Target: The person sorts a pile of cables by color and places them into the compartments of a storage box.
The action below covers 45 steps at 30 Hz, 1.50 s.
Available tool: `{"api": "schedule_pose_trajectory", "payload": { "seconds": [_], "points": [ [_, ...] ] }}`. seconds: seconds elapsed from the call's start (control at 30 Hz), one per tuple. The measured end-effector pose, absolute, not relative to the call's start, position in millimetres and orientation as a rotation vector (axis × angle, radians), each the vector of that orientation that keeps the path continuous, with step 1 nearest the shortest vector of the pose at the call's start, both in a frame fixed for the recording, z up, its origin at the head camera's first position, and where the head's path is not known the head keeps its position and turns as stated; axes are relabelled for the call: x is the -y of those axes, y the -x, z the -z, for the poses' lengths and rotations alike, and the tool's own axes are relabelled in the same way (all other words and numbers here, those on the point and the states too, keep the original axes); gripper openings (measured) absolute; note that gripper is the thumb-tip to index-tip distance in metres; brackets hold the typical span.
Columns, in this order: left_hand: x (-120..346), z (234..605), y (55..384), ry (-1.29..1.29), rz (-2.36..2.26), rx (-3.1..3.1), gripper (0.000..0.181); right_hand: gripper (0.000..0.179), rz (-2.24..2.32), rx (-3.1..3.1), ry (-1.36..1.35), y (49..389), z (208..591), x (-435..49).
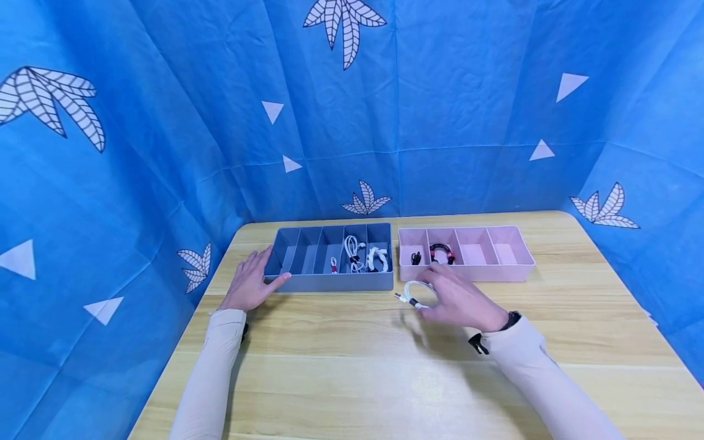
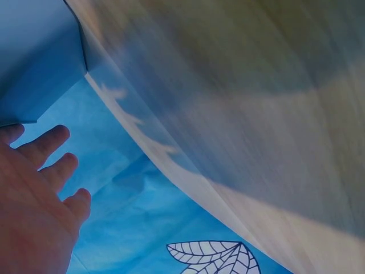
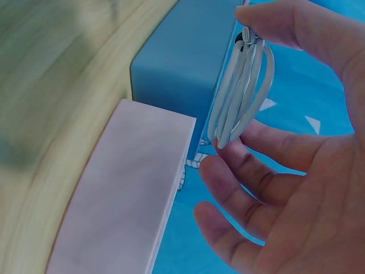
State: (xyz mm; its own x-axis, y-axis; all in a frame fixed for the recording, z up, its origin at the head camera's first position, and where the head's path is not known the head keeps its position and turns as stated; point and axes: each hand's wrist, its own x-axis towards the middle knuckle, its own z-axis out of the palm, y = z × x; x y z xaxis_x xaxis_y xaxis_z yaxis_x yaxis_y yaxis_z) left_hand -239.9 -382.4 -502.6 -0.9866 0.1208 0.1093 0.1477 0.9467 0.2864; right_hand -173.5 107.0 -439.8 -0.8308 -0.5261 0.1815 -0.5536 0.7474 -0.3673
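Note:
A coiled white cable (image 1: 407,292) with a black tie is in my right hand (image 1: 461,299), held in front of the pink divided box (image 1: 473,274). In the right wrist view, thumb and fingers pinch the coil (image 3: 242,94) at its two ends. My left hand (image 1: 252,284) is at the left end of the blue-grey divided box (image 1: 335,283), thumb along its front corner and fingers extended by its side. Within the blue-grey box, white cables (image 1: 352,247) lie in the three right compartments. The pink box's two left compartments hold a small black cable (image 1: 415,258) and a black-and-red coil (image 1: 442,247).
Both boxes stand side by side near the back of the wooden table (image 1: 352,373), a narrow gap between them. A blue curtain (image 1: 467,122) with leaf prints hangs behind and along both sides.

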Motion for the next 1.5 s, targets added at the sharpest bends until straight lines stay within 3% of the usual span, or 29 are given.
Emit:
{"api": "schedule_pose_trajectory", "payload": {
  "seconds": [0.93,1.5],
  "points": [
    [381.4,501.0,240.8,0.205,0.45,3.028,0.1,0.065,-0.643,2.864,-0.906,191.4,422.7,-89.5],
    [381.6,501.3,239.6,0.207,0.444,3.018,0.099,0.058,-0.64,2.847,-0.912,197.7,413.1,-80.4]
  ]
}}
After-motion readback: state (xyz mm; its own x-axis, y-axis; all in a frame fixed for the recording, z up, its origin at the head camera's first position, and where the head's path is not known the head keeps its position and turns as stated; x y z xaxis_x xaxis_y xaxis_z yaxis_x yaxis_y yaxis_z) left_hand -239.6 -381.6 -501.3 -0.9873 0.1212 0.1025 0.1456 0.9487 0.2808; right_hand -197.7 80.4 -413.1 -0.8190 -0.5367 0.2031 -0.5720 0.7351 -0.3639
